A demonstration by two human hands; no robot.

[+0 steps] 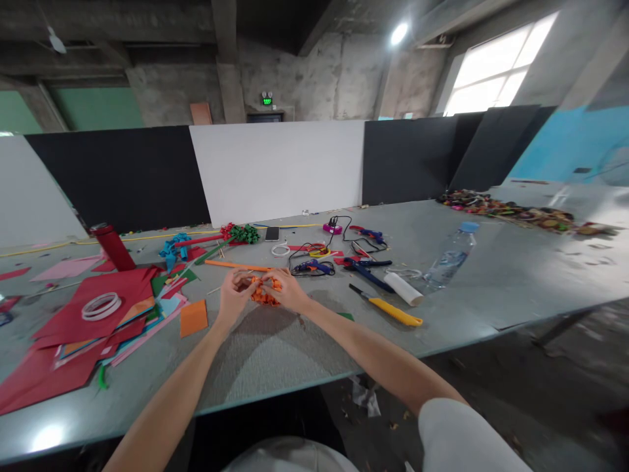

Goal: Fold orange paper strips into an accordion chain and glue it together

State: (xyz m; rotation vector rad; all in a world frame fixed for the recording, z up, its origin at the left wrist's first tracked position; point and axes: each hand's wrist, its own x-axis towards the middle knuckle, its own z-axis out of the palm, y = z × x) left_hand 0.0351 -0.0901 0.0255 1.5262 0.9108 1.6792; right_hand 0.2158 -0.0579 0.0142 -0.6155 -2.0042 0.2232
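Both my hands meet over the table around a ruffled orange paper flower (266, 297). My left hand (238, 288) has its fingers curled on the flower's left side. From the right, my right hand (285, 288) pinches the flower near its top. The fingers hide part of the orange folds. Just behind my hands lies a long orange stick (236, 265), its right end close to my right hand. A flat orange paper square (193, 318) rests to the left of my left forearm.
Red sheets (93, 298) carry a white tape roll (101, 306) at left, near a red bottle (113, 246). Blue (175, 249) and green paper flowers (244, 234) lie behind. Rightward are a glue gun (313, 267), pliers (371, 272), a yellow-handled knife (393, 311) and a water bottle (451, 257).
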